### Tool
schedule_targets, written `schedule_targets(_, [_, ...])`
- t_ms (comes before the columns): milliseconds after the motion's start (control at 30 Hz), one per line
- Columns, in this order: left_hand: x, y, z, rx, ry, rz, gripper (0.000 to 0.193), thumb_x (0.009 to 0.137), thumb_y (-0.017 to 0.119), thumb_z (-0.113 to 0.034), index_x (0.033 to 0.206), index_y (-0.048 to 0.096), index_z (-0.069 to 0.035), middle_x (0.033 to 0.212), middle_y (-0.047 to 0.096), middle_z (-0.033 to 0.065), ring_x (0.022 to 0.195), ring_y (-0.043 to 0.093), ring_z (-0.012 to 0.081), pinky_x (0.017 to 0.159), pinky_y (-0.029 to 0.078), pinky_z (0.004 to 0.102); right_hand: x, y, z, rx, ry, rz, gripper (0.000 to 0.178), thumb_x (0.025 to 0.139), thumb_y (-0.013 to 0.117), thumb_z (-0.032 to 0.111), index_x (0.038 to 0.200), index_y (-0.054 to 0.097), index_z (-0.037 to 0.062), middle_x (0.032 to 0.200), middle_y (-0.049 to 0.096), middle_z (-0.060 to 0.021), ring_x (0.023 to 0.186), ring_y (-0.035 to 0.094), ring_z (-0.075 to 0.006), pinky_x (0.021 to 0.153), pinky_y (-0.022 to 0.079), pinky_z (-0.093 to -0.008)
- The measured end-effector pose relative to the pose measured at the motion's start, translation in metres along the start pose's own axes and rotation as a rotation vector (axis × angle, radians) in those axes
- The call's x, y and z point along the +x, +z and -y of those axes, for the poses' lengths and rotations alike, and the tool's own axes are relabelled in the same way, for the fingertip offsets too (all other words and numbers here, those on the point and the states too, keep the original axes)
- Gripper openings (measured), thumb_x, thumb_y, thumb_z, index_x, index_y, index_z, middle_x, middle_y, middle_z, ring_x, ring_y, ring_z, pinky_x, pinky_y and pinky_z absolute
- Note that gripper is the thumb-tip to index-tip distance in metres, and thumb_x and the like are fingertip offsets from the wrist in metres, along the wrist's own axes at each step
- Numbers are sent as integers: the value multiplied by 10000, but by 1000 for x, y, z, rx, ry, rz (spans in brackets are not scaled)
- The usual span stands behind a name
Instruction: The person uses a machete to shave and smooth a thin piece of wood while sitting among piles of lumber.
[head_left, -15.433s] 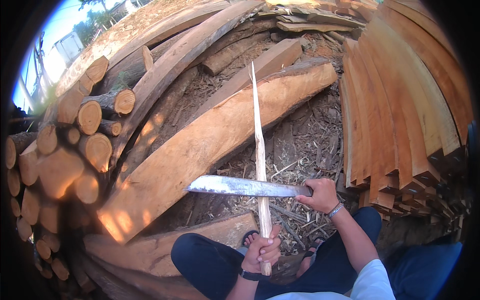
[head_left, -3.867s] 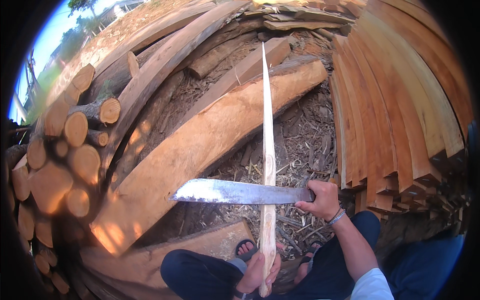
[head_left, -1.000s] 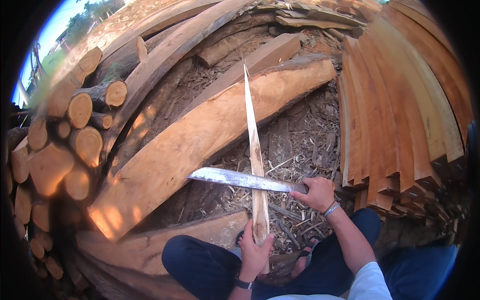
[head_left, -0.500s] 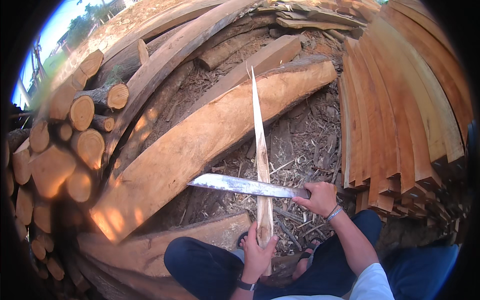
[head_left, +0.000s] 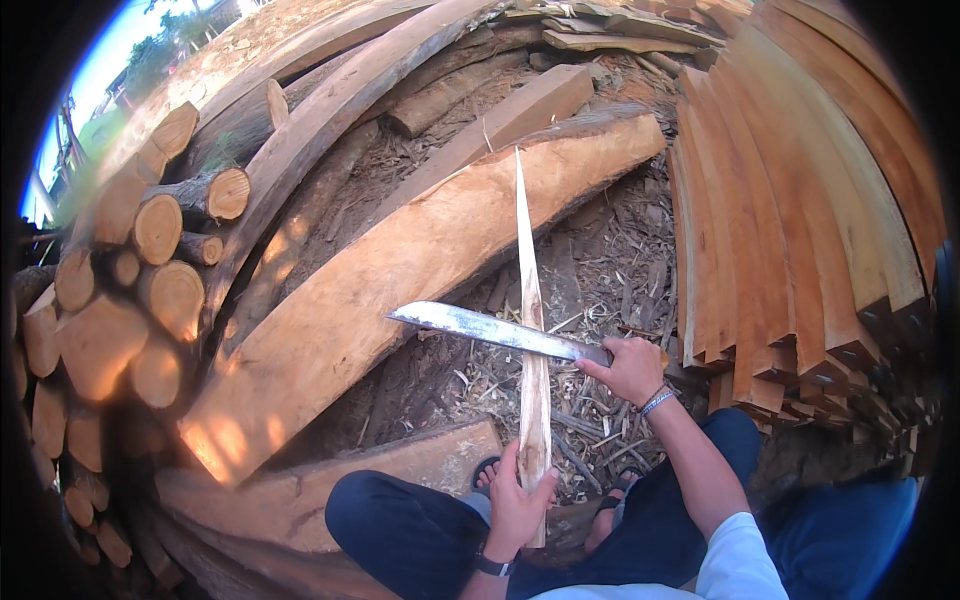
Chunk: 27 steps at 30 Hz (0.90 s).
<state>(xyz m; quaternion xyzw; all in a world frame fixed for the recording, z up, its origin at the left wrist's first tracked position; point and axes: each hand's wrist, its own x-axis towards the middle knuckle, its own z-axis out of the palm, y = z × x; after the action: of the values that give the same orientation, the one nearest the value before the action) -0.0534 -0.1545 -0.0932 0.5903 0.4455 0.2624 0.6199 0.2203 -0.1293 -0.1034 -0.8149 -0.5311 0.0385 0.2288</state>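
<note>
A long wooden stake (head_left: 534, 408), pale and tapering to a sharp point at its far end, stands out in front of me. My left hand (head_left: 521, 497) grips it near its thick end, thumb on one side and fingers on the other. In my right hand (head_left: 633, 370) is the handle of a machete (head_left: 470, 323), fingers wrapped round it. Its broad, stained blade points left and lies across the middle of the stake, tip slightly farther away than the handle. The blade hides a short length of the stake.
A thick sawn slab (head_left: 400, 270) runs diagonally beyond the stake. Cut logs (head_left: 158, 229) are stacked at the left, and long planks (head_left: 760, 220) at the right. Wood shavings (head_left: 590, 420) litter the ground between my feet and the slab. Another board (head_left: 330, 490) lies near my left knee.
The machete has moved a little away from me along the stake, and its blade now slants more. The stake's tip has shifted slightly right and nearer. Both hands keep their grip.
</note>
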Motion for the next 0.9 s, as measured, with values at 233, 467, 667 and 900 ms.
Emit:
schedule_targets(233, [4,-3,1,17,62,-14,591,896,713,-76,1402,425,25,842,641,53,579,597,88,515,485,247,-22,-7,6,37,-147,92,703,780,607,780,775,730,88,642,665,-149,660,693,-347,625,535,-476])
schedule_targets(467, [3,0,-2,-12,-9,-9,585,901,711,-62,1400,418,25,839,637,45,569,587,78,487,488,232,-13,-1,7,41,-57,20,675,787,618,758,780,724,91,639,667,-150,657,697,-344,632,539,-475])
schedule_targets(667, [-2,1,-4,-91,-47,76,604,895,719,-59,1413,419,25,831,634,45,571,589,81,489,488,230,-3,4,-5,-15,-8,-92,665,795,643,710,704,681,52,587,617,-164,607,658,-366,595,503,-473])
schedule_targets(900, [3,4,-10,-74,-6,50,614,891,732,-69,1411,421,30,827,644,39,581,589,74,496,475,238,-14,-6,-11,143,47,-24,705,861,564,718,717,677,37,608,638,-184,650,678,-379,647,526,-491])
